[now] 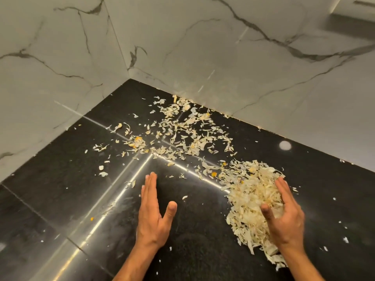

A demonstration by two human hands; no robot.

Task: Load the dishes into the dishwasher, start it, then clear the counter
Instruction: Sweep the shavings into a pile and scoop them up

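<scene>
My right hand (285, 217) cups the side of the heaped pile of pale peelings (250, 196) on the black counter (60, 189), fingers loosely curved against it. My left hand (153, 211) stands on edge, fingers straight, while loose scraps (182, 130) lie scattered toward the marble corner.

Two bare forearms enter from bottom edge, no sleeves visible. Left hand (155, 217): bare, no glove, no ring, no watch or band at the wrist; short trimmed nails, thumbnail visible. Right hand (285, 217): bare, no glove, no ring seen, wrist uncovered. Light hair on both forearms. No markings, tattoos or jewellery visible. Rest of the person out of view.
</scene>
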